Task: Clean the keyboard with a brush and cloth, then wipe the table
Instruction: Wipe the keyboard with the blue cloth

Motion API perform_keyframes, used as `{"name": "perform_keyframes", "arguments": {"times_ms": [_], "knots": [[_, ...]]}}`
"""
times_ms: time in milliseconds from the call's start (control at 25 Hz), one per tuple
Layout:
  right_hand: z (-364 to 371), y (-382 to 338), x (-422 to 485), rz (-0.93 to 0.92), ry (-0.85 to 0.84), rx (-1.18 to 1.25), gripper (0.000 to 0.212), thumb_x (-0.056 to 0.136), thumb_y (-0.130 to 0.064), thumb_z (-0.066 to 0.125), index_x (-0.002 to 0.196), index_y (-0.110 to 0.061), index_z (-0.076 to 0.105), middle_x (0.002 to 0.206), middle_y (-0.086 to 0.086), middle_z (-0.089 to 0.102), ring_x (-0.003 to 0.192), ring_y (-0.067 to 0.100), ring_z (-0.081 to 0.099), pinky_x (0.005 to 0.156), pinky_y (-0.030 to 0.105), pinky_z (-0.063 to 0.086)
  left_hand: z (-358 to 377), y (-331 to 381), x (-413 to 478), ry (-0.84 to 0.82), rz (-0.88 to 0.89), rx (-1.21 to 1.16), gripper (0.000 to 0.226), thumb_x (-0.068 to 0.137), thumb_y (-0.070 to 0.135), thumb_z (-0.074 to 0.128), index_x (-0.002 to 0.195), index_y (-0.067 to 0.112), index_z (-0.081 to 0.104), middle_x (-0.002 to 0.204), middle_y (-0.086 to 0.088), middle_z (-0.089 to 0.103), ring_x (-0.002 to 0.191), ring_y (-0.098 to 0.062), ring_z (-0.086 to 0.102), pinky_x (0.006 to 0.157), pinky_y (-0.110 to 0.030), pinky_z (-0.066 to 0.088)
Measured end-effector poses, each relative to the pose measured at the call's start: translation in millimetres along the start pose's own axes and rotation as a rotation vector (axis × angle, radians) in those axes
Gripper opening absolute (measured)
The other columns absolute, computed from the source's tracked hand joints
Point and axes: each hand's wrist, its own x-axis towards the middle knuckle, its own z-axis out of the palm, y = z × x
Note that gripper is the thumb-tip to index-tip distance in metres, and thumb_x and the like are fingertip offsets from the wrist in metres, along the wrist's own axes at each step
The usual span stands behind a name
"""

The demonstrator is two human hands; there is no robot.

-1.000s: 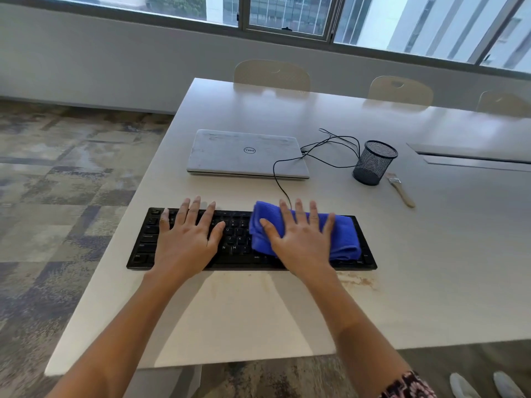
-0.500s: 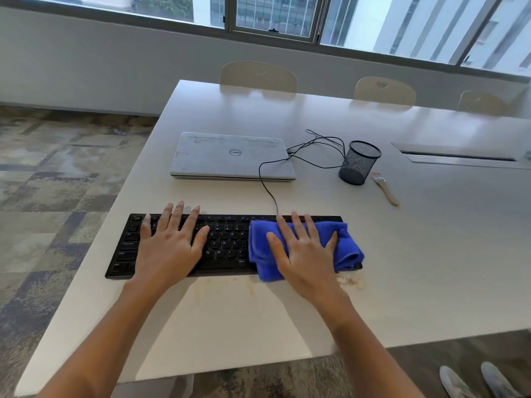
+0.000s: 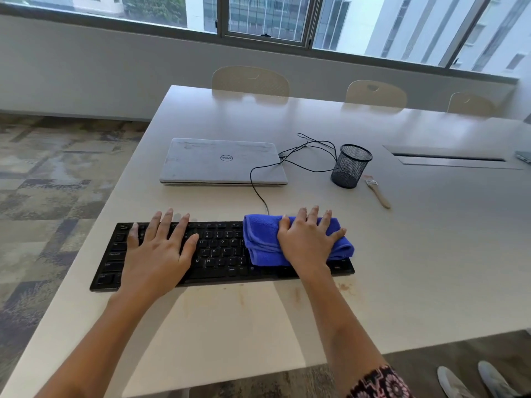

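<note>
A black keyboard [image 3: 221, 251] lies near the front edge of the white table [image 3: 431, 254]. My left hand [image 3: 158, 254] rests flat on its left half, fingers straight and spread. My right hand [image 3: 309, 242] presses a folded blue cloth [image 3: 261, 242] onto the keyboard's right half, fingers straight across the top of the cloth. A wooden-handled brush [image 3: 377, 191] lies on the table to the right of a black mesh cup [image 3: 350, 166]. Brownish stains [image 3: 343, 287] mark the table just in front of the keyboard.
A closed grey laptop [image 3: 222, 162] sits behind the keyboard, with black cables [image 3: 310, 153] looping between it and the mesh cup. A cable slot [image 3: 451, 160] is set into the table at right. Chairs [image 3: 250, 80] line the far edge. Carpeted floor drops off at left.
My right hand has slid the blue cloth toward the keyboard's far edge, off the near edge it overhung half a second ago. My left hand stays flat on the left half.
</note>
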Motion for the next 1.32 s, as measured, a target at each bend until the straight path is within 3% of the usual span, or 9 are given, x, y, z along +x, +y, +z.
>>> {"name": "perform_keyframes", "arguments": {"times_ms": [160,280,400,520,720,960,1200,1320], "knots": [[4.7,-1.8,-40.0,-0.051,0.029,0.006,0.071,0.102,-0.056,0.016,0.157,-0.012,0.026,0.166,0.012,0.018,0.154,0.037,0.005,0.118,0.067,0.008,1.0,-0.8,0.2,0.010,0.007,-0.002,0.080,0.082,0.065,-0.014,0.154,0.036,0.006,0.164,0.003,0.006,0.150,-0.014,-0.001,0.118,-0.046,0.001],[5.7,13.3,-63.8,-0.097,0.050,-0.009,0.086,0.092,-0.061,0.002,0.156,-0.010,0.029,0.165,0.011,0.023,0.154,0.035,0.010,0.117,0.063,0.013,-0.5,0.0,0.1,0.016,0.006,-0.014,0.072,0.090,0.062,-0.012,0.155,0.036,0.007,0.164,0.003,0.006,0.150,-0.014,0.000,0.118,-0.046,0.001],[0.7,17.1,-33.5,-0.045,-0.014,-0.015,0.080,0.098,-0.063,0.013,0.156,-0.010,0.027,0.165,0.009,0.021,0.154,0.030,0.011,0.117,0.061,0.014,-1.7,0.9,-0.8,0.010,0.002,-0.023,0.071,0.090,0.061,-0.010,0.154,0.037,0.006,0.164,0.004,0.004,0.150,-0.013,-0.003,0.118,-0.045,-0.001],[-6.2,3.0,6.9,0.031,-0.065,0.025,0.078,0.099,-0.061,0.021,0.155,-0.008,0.028,0.165,0.011,0.020,0.154,0.031,0.007,0.118,0.065,0.008,-1.0,0.6,-0.6,0.016,0.005,-0.028,0.070,0.091,0.061,-0.010,0.155,0.037,0.006,0.164,0.003,0.005,0.150,-0.014,-0.002,0.118,-0.045,-0.001],[-2.9,-22.2,11.9,0.082,-0.090,0.028,0.081,0.099,-0.063,0.017,0.156,-0.007,0.024,0.166,0.014,0.015,0.153,0.038,0.001,0.116,0.069,-0.003,0.7,0.4,1.3,0.024,0.009,-0.010,0.071,0.090,0.059,-0.009,0.154,0.037,0.013,0.163,0.003,0.010,0.150,-0.015,0.002,0.118,-0.046,0.001],[4.9,-61.6,-21.5,-0.188,-0.098,0.060,0.082,0.099,-0.065,0.014,0.158,-0.008,0.019,0.167,0.014,0.009,0.154,0.034,-0.005,0.118,0.067,-0.004,-0.9,-2.2,1.9,0.029,0.039,-0.041,0.080,0.083,0.061,-0.009,0.152,0.036,0.022,0.162,0.003,0.017,0.150,-0.015,0.007,0.117,-0.047,0.004],[-8.4,13.2,49.0,0.073,-0.072,0.017,0.079,0.098,-0.063,0.022,0.154,-0.008,0.033,0.165,0.013,0.020,0.154,0.028,0.005,0.120,0.062,0.004,-1.4,-2.2,2.2,0.038,0.028,-0.041,0.079,0.084,0.066,-0.006,0.149,0.037,0.027,0.160,0.005,0.022,0.149,-0.013,0.009,0.116,-0.047,0.005],[-7.6,34.2,33.8,0.097,-0.033,0.042,0.077,0.100,-0.063,0.020,0.154,-0.008,0.031,0.165,0.011,0.019,0.154,0.028,0.007,0.121,0.057,0.008,-0.6,-3.0,2.0,0.047,0.027,-0.034,0.078,0.085,0.066,-0.006,0.150,0.037,0.027,0.161,0.005,0.022,0.149,-0.013,0.009,0.117,-0.047,0.005]]}}
